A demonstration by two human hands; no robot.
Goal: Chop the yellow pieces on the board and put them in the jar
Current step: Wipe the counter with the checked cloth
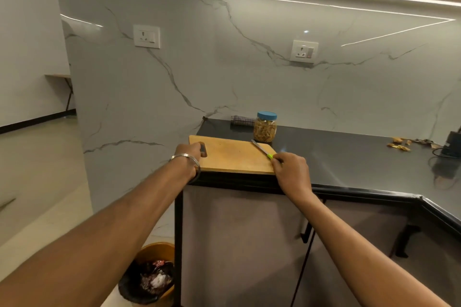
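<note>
A wooden cutting board (232, 156) lies at the left end of the dark counter (349, 157), bare on top. My left hand (187, 157) grips its left edge by the handle hole. My right hand (290, 169) holds the green handle of a knife (262, 149), whose blade lies across the board's right corner. Behind the board stands a clear jar (265, 127) with a blue lid on, filled with yellow pieces. More yellow pieces (399, 144) lie loose on the counter far to the right.
A checked cloth (242, 120) lies behind the jar against the marble wall. A black appliance with a cord (451, 144) sits at the right edge. An orange waste bin (152, 276) with a black liner stands on the floor left of the cabinet.
</note>
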